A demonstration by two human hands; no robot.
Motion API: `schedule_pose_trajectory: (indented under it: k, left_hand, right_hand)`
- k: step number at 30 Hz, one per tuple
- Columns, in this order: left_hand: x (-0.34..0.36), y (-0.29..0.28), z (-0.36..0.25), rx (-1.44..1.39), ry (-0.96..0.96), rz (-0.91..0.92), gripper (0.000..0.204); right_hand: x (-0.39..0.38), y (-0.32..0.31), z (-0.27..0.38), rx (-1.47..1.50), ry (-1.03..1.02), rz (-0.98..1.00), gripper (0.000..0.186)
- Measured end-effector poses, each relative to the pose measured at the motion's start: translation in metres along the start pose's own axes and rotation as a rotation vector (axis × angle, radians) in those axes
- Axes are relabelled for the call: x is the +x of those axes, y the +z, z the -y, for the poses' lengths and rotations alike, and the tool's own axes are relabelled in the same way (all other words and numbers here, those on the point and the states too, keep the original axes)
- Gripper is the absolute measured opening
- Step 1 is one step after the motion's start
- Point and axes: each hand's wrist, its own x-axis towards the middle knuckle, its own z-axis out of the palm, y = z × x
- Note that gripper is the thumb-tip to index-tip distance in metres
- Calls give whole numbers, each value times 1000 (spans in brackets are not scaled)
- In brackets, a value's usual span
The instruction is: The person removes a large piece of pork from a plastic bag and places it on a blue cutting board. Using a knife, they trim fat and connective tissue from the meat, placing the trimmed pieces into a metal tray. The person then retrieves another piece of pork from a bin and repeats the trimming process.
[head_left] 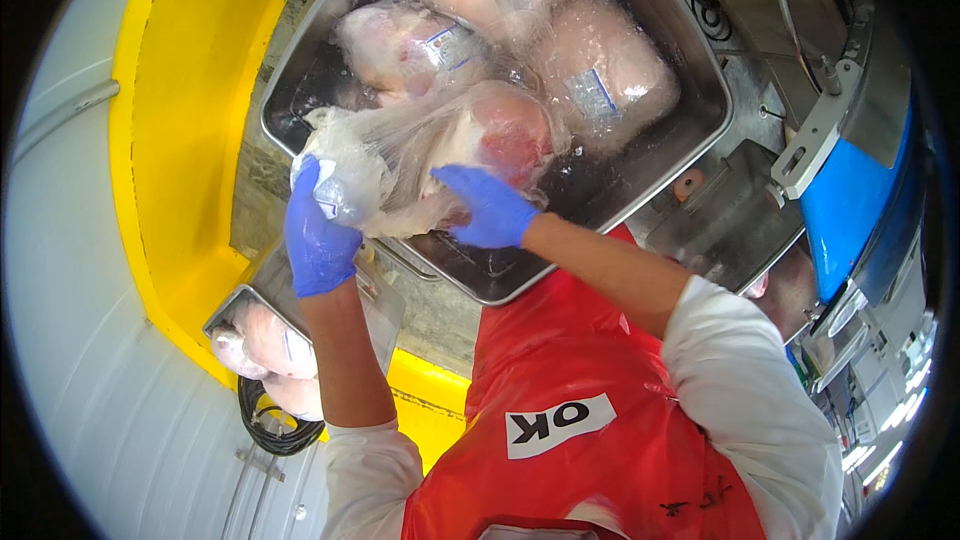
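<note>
A large piece of pale and red meat (515, 135) lies at the near side of a deep metal tub, in a clear, crinkled plastic bag (385, 155). The bag's loose end stretches left over the tub's rim. My left hand (322, 245), in a blue glove, grips that end beside a white and blue label; its fingers are partly behind the plastic. My right hand (485, 205), also gloved in blue, is closed on the bag at the near side of the meat. Farther back in the tub are several other bagged meat pieces (610, 70) with labels.
The metal tub's rim (690, 165) surrounds the meat. Lower left, a smaller metal container (240, 295) holds more bagged meat, near a coiled black hose (275, 430). A yellow barrier (180, 120) runs along the left. Metal and blue equipment (850, 210) stands at the right.
</note>
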Motion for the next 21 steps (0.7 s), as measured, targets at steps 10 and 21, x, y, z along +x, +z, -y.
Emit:
schedule_pose_trajectory:
  k: [10, 21]
  left_hand:
    - [36, -25, 4, -148, -153, -140, 48]
    - [-32, -111, 107, 41, -423, -148, 49]
  right_hand:
    - [-82, -25, 21, 223, 443, 542, 36]
    - [-77, -153, 119, 255, 315, 584, 31]
